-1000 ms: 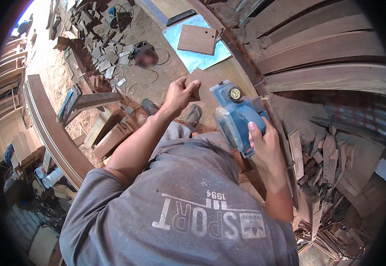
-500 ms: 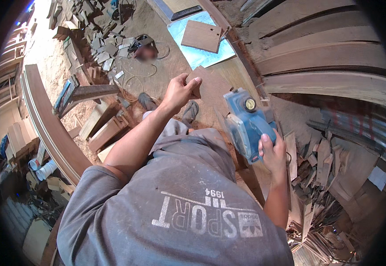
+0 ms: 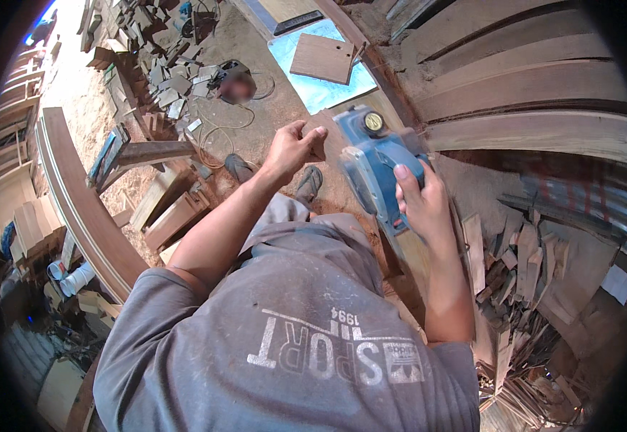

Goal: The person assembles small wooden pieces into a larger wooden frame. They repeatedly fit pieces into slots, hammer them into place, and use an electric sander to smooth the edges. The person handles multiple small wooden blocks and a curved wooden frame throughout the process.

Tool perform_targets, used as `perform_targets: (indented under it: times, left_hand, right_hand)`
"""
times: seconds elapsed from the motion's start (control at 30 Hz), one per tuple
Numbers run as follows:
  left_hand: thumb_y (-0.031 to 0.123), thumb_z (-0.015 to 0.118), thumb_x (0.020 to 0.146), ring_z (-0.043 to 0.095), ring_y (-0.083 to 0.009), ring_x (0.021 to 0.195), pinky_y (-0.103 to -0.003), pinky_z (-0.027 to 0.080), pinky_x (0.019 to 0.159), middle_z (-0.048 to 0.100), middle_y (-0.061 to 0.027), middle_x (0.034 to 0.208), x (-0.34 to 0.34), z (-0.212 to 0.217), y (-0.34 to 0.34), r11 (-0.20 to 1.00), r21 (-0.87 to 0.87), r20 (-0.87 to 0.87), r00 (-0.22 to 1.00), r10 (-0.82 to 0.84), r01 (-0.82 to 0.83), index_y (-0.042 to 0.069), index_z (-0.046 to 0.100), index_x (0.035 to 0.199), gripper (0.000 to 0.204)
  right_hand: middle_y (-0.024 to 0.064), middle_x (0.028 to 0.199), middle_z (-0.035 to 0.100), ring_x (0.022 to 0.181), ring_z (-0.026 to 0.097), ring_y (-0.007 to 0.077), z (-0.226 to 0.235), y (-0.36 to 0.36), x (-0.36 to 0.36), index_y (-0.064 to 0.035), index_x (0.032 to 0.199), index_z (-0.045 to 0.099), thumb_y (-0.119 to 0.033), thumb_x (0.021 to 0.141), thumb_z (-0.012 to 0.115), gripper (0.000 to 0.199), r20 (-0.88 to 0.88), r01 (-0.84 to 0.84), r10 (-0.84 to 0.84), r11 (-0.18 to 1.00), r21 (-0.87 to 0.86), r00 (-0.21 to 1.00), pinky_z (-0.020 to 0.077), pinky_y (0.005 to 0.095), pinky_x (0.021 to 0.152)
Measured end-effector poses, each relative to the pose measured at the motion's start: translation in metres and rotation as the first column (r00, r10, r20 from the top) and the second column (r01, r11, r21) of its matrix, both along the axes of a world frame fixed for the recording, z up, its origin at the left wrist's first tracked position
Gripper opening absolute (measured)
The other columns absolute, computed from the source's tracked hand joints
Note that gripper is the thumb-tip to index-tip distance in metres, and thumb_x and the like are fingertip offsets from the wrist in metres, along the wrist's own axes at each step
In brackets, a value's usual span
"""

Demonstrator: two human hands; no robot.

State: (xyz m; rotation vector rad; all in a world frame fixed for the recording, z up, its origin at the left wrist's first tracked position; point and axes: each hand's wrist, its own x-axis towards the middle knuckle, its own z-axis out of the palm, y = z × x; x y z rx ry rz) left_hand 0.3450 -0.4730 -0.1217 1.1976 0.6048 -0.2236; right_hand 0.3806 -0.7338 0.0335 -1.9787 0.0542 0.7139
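My left hand (image 3: pixel 295 150) pinches the near-left edge of a thin brown board (image 3: pixel 333 153), fingers closed on it. The board lies on a long wooden bench, much of it hidden under a blue belt sander (image 3: pixel 378 162). My right hand (image 3: pixel 423 198) is wrapped round the sander's rear handle, thumb on top. Beyond the sander, another thin board with a small hole (image 3: pixel 322 57) rests on a light blue sheet (image 3: pixel 292 50). A dark straight bar (image 3: pixel 299 21) lies behind that sheet.
Wide planks (image 3: pixel 522 79) stand stacked at the right. Wood offcuts (image 3: pixel 526 263) heap at the lower right, and more scraps (image 3: pixel 173 79) cover the floor at the far left. A cable (image 3: pixel 213 129) loops on the ground. A long moulded board (image 3: pixel 83 201) leans at the left.
The sander and my right hand have moved left and away from me along the board. My left hand stays at the board's edge.
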Motion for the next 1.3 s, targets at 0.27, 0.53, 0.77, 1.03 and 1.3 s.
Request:
perform_targets:
  times: [0.27, 0.53, 0.77, 1.03, 1.3]
  left_hand:
    - [0.029, 0.062, 0.111, 0.070, -0.0179, 0.077, -0.038, 0.066, 0.075, 0.065, -0.0080, 0.084, 0.001, 0.005, 0.000, 0.999, -0.017, -0.007, 0.999, 0.032, -0.032, -0.002, 0.062, 0.097, 0.034]
    - [0.034, 0.064, 0.110, 0.068, -0.0172, 0.080, -0.037, 0.064, 0.080, 0.066, -0.0074, 0.090, 0.003, 0.008, 0.002, 0.999, -0.015, -0.035, 0.999, 0.029, -0.030, -0.001, 0.065, 0.104, 0.036]
    - [0.029, 0.064, 0.110, 0.069, -0.0163, 0.074, -0.035, 0.066, 0.074, 0.068, -0.0081, 0.085, 0.002, 0.000, 0.002, 0.998, -0.041, -0.018, 0.999, 0.046, -0.046, -0.002, 0.063, 0.100, 0.033]
    - [0.029, 0.065, 0.110, 0.066, -0.0147, 0.070, -0.034, 0.064, 0.072, 0.068, -0.0075, 0.083, -0.005, 0.006, 0.000, 1.000, 0.006, 0.001, 1.000, 0.007, -0.007, 0.000, 0.063, 0.094, 0.033]
    - [0.034, 0.069, 0.108, 0.064, -0.0105, 0.080, -0.032, 0.062, 0.073, 0.064, -0.0005, 0.091, -0.057, 0.022, 0.040, 0.998, 0.005, -0.032, 0.997, 0.064, -0.064, 0.003, 0.067, 0.106, 0.032]
  right_hand:
    - [0.0066, 0.077, 0.067, 0.062, 0.063, 0.0134, 0.014, -0.087, -0.065, 0.0027, 0.119, 0.067, -0.053, 0.098, 0.071, 0.059, 0.017, -0.057, 0.061, 0.981, -0.188, 0.998, 0.0520, 0.0326, 0.056]
    - [0.0110, 0.082, 0.068, 0.073, 0.066, 0.0196, 0.007, -0.046, -0.040, 0.0030, 0.113, 0.066, -0.051, 0.101, 0.068, 0.055, 0.034, -0.150, 0.156, 0.979, -0.135, 0.987, 0.0526, 0.0353, 0.067]
    - [0.0148, 0.085, 0.072, 0.077, 0.070, 0.0224, 0.000, -0.011, -0.024, 0.0058, 0.110, 0.069, -0.053, 0.101, 0.069, 0.059, 0.067, -0.100, 0.104, 0.993, -0.065, 0.992, 0.0549, 0.0387, 0.071]
    - [0.0033, 0.077, 0.063, 0.060, 0.057, 0.0085, -0.011, 0.011, -0.004, -0.0011, 0.104, 0.067, -0.059, 0.103, 0.066, 0.058, 0.052, 0.056, -0.059, 0.996, 0.065, 0.997, 0.0470, 0.0275, 0.054]
    - [0.0013, 0.076, 0.059, 0.063, 0.055, 0.0104, -0.008, -0.001, 0.004, -0.0022, 0.099, 0.064, -0.055, 0.113, 0.047, 0.057, 0.037, 0.239, -0.253, 0.946, 0.218, 0.967, 0.0475, 0.0288, 0.058]
